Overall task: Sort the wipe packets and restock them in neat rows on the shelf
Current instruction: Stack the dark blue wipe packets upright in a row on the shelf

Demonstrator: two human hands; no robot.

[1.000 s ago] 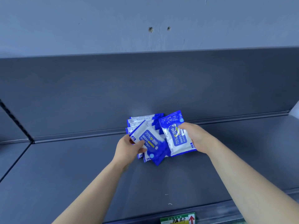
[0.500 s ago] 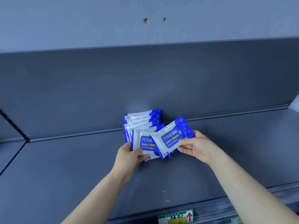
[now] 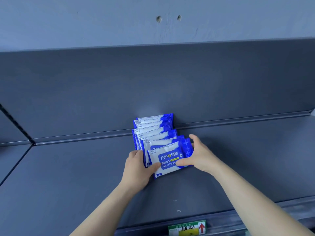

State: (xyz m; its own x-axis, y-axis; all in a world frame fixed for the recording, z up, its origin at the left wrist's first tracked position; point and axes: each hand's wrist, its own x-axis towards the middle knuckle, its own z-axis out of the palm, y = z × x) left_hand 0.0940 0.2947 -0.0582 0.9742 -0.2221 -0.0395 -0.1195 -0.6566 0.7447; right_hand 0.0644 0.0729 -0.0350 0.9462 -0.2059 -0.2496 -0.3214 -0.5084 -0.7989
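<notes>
The front packet (image 3: 167, 160) sits at the near end of the row of wipe packets (image 3: 153, 128), label facing out, about mid-shelf. The row runs straight back till it meets the back panel (image 3: 102, 86). The packet's long axis goes left to right but it's a bit crooked, with the right end riding higher. The left hand (image 3: 138, 169) pinches its left end, thumb on the face and fingers tucked behind at the row's edge. The right hand (image 3: 199, 157) grips the right end the same way. So it's dead between both hands, neither one nearer. My guess: level it, then push it back flush. It all sits on the dark grey shelf (image 3: 68, 176), with a price label (image 3: 187, 228) on the front lip.
</notes>
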